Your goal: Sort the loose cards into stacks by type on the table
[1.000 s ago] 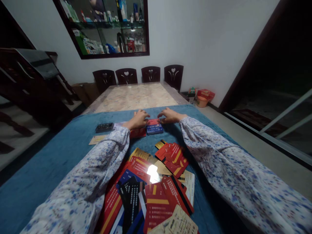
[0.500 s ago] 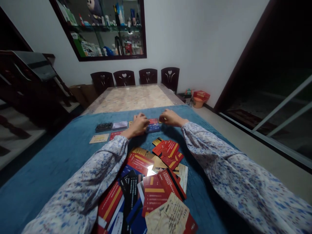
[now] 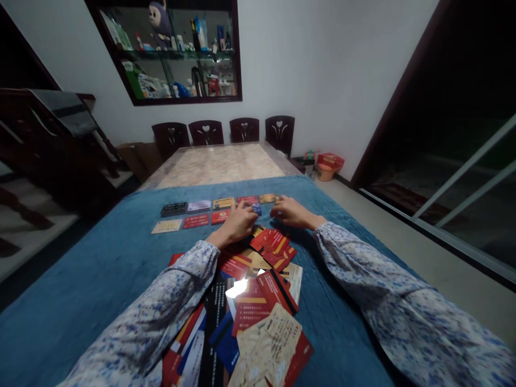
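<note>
My left hand [image 3: 242, 219] is loosely bent over the near edge of a blue card stack [image 3: 257, 208], with no card visible in its fingers. To its right, my right hand [image 3: 295, 212] rests low over the cloth, its fingers slightly curled beside a gold card [image 3: 267, 198]. Behind the left hand lies a red card [image 3: 246, 200]. A yellow card [image 3: 223, 203] and another red card [image 3: 220, 216] are left of that hand. Below both hands spreads a loose, overlapping heap of red, black, blue and beige cards [image 3: 250, 309].
Further left in the rows are a black card stack [image 3: 174, 208], a pale lilac stack [image 3: 199, 206], a beige card [image 3: 166, 226] and a red card [image 3: 196, 221]. A blue cloth [image 3: 100, 269] covers the near part of the marble-patterned table [image 3: 221, 161]. Several dark chairs [image 3: 206, 133] stand behind.
My left hand has drawn back toward me and slightly right, uncovering the yellow and red cards. My right hand has shifted right and nearer, leaving the gold card flat on the cloth.
</note>
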`<state>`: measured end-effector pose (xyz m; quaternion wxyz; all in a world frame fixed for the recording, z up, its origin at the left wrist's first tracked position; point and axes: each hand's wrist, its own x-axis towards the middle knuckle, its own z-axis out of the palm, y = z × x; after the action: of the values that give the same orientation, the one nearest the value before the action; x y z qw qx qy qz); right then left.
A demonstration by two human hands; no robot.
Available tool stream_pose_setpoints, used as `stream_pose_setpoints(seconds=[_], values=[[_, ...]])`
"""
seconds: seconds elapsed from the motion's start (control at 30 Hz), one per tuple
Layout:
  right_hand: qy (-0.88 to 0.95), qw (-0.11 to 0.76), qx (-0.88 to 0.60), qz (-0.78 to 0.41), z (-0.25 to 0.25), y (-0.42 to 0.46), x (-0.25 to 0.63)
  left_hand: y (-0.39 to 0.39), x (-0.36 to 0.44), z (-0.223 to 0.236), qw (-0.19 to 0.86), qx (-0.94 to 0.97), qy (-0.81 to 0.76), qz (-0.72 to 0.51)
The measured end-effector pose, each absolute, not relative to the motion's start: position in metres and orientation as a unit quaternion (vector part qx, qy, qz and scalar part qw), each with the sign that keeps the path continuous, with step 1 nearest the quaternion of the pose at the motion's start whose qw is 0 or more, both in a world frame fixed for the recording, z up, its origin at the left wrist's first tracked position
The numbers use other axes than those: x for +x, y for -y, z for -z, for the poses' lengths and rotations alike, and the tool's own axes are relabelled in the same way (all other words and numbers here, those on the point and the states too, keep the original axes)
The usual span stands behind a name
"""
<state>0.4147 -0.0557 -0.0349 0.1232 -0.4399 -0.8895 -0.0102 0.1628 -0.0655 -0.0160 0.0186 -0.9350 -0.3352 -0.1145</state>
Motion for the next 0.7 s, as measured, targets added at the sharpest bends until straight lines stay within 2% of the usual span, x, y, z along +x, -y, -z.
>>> stream_pose_setpoints(seconds=[0.5,0.7], values=[[0.9,0.176,-0.399,-0.008,0.054,0.115,0.425,0.117,0.182,0.027,0.024,-0.953,0.285,0.095],[0.894,0.166,-0.415,-0.013,0.058,0.13,0.425,0.129,0.185,0.028,0.043,-0.96,0.268,0.075]])
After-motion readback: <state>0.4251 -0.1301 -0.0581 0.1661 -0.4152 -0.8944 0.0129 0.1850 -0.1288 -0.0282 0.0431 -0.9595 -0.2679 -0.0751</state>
